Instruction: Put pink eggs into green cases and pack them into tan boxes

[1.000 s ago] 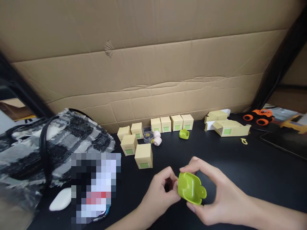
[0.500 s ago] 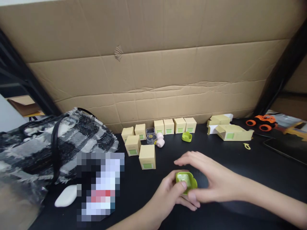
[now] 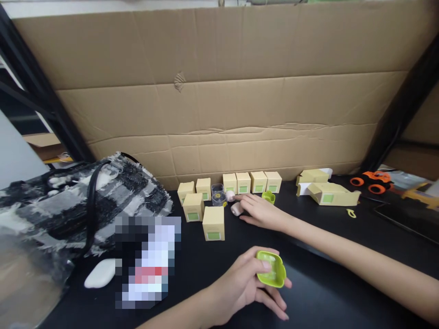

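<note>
My left hand (image 3: pixel 243 278) grips a small lime-green cup (image 3: pixel 276 276), its hollow side facing me. The thumb presses into the cup and the fingers lie beneath it. Farther back, my right hand (image 3: pixel 259 211) has its thumb and fingers closed around a small pale pink rounded piece (image 3: pixel 236 209). A second pale pink piece (image 3: pixel 230 196) lies just beyond its fingertips. Beside these are clear plastic containers (image 3: pixel 218 199). A second green cup (image 3: pixel 268 197) stands behind the right hand, partly covered by it.
Several small cardboard boxes (image 3: pixel 213 224) stand left and behind. Opened boxes (image 3: pixel 334 194), a yellow-green ring-like piece (image 3: pixel 351 213) and an orange toy truck (image 3: pixel 375 182) lie right. A plaid bag (image 3: pixel 126 201) and white object (image 3: pixel 100 273) are left; a cardboard wall (image 3: pixel 219 105) rises behind.
My right hand has left the green cup and reached back to the pale pink piece, which has shifted slightly right. My left hand still holds the cup, now turned. The view has tilted upward slightly.
</note>
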`<state>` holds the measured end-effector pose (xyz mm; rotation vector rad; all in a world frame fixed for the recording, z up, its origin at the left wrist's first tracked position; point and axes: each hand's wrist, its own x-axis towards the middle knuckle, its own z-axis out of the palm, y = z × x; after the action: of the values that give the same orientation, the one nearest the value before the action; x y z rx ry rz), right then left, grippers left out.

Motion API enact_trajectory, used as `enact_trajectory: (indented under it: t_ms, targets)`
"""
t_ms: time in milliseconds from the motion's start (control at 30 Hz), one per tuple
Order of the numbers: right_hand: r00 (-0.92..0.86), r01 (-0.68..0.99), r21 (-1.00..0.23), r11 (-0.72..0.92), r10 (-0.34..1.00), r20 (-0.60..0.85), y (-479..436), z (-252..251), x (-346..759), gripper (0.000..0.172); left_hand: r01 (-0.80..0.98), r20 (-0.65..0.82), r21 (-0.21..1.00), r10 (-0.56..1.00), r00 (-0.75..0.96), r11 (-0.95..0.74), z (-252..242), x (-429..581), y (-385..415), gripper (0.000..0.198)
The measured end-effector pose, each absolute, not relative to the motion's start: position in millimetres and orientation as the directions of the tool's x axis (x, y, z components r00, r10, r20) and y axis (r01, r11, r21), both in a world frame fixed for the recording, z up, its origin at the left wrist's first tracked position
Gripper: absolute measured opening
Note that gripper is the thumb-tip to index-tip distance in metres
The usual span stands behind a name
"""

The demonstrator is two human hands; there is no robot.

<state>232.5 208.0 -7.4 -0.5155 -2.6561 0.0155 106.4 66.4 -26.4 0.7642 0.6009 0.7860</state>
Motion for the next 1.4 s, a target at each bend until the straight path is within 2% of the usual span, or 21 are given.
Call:
enact_trajectory:
  t_ms: [167,300,433,567,667,733,800,933,1033,1233,1400]
  targets:
    - [-0.787,0.378,-0.197,0.904,0.426,0.445,207.0,-15.5,239.5,0.012,-0.496,-0.116,0.742,0.815,0.568,0.451,-36.8,107.9,67.3,0.04]
    - [-0.745,0.363,-0.295,0.884,0.465,0.478,210.9,-20.7,236.4,0.016,-0.494,-0.147,0.735,0.821,0.552,0.464,-34.1,106.6,67.4,0.039]
    - [-0.7,0.32,-0.395,0.861,0.495,0.514,202.0,-11.7,240.7,0.036,-0.506,-0.181,0.721,0.833,0.522,0.474,-27.4,106.6,65.9,0.037]
    - [-0.675,0.265,-0.46,0.848,0.503,0.539,166.7,11.3,262.0,0.031,-0.538,-0.22,0.688,0.846,0.486,0.488,-25.5,109.4,66.8,0.033]
    - [-0.658,0.227,-0.507,0.832,0.514,0.55,132.9,23.6,279.3,0.037,-0.556,-0.219,0.674,0.85,0.48,0.487,-26.3,111.7,68.8,0.03]
    - [-0.652,0.192,-0.503,0.843,0.492,0.576,115.5,25.8,286.0,0.038,-0.562,-0.221,0.668,0.851,0.476,0.488,-25.7,112.2,69.2,0.026]
    - [-0.684,0.179,-0.446,0.877,0.437,0.585,105.0,24.1,288.1,0.035,-0.561,-0.228,0.663,0.848,0.478,0.495,-23.9,112.0,68.6,0.025]
    - [-0.755,0.23,-0.31,0.923,0.37,0.541,100.1,15.2,285.8,0.033,-0.564,-0.228,0.655,0.843,0.488,0.503,-20.4,111.1,67.4,0.024]
    - [-0.757,0.243,-0.27,0.932,0.356,0.548,100.9,8.3,285.5,0.037,-0.576,-0.216,0.645,0.843,0.493,0.502,-21.2,111.6,68.3,0.022]
    - [-0.722,0.225,-0.275,0.935,0.35,0.597,101.9,2.1,285.4,0.042,-0.586,-0.191,0.634,0.837,0.514,0.504,-24.4,113.3,69.9,0.027]
    - [-0.684,0.185,-0.352,0.917,0.378,0.624,101.1,-2.4,283.2,0.044,-0.588,-0.178,0.62,0.823,0.54,0.519,-27.0,115.3,68.6,0.031]
